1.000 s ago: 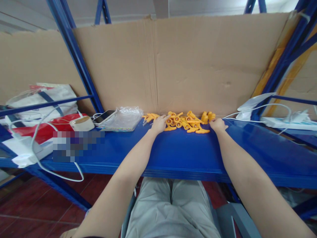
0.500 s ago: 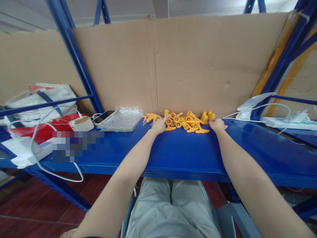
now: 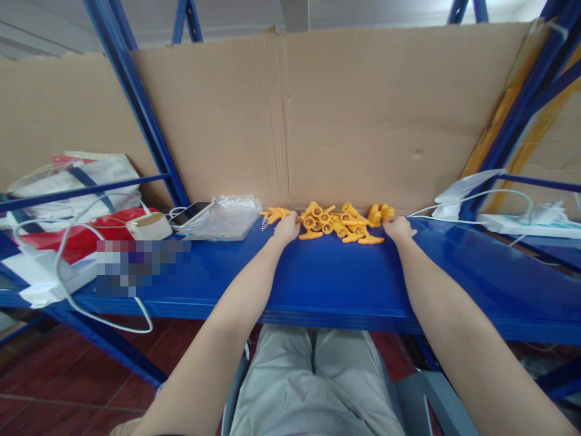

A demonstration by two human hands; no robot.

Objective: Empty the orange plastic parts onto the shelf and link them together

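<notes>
A pile of yellow plastic pieces with round, hollow cup-like ends (image 3: 338, 229) lies on the blue shelf top between my two hands. At the pile's left edge is my left hand (image 3: 287, 229), its fingers drawn together; whatever may be in them is hidden. Beyond that hand lie several yellow handle-shaped pieces (image 3: 275, 214) and some small silvery bits (image 3: 265, 225), perhaps screws. On the other side, my right hand (image 3: 400, 230) has its fingers curled beside a few upright yellow pieces (image 3: 380, 214). Its fingertips are close against the nearest one, and I cannot see a grip.
Cardboard (image 3: 363, 121) walls off the shelf's back. Left of the hands are clear plastic bags (image 3: 229, 221), a phone (image 3: 193, 213), a round white charger (image 3: 149, 226) and loose white cables. A white power strip (image 3: 526, 224) lies at the right. The blue shelf (image 3: 338, 284) ends near my lap.
My left hand has drawn back slightly left, and its extended finger has curled in. A yellow cup-ended piece by its fingertip now lies tipped against the pile. My right hand has stayed put.
</notes>
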